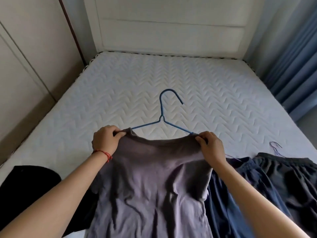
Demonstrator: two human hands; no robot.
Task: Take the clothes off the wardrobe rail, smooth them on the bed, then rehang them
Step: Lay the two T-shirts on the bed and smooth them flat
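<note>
A grey-purple T-shirt (pixel 147 182) lies wrinkled on the near part of the bed (pixel 120 86), its neckline toward the headboard. A blue wire hanger (pixel 162 115) pokes out of the neck, hook pointing away from me. My left hand (pixel 105 140) pinches the left shoulder of the shirt at the hanger's arm. My right hand (pixel 210 146) pinches the right shoulder the same way. A red string circles my left wrist.
Navy trousers (pixel 228 194) and a black garment (pixel 288 179) on a thin pale hanger (pixel 276 149) lie to the right. Another black garment (pixel 32 181) lies at the left. Wardrobe doors (pixel 25 57) stand left, blue curtains (pixel 295 66) right.
</note>
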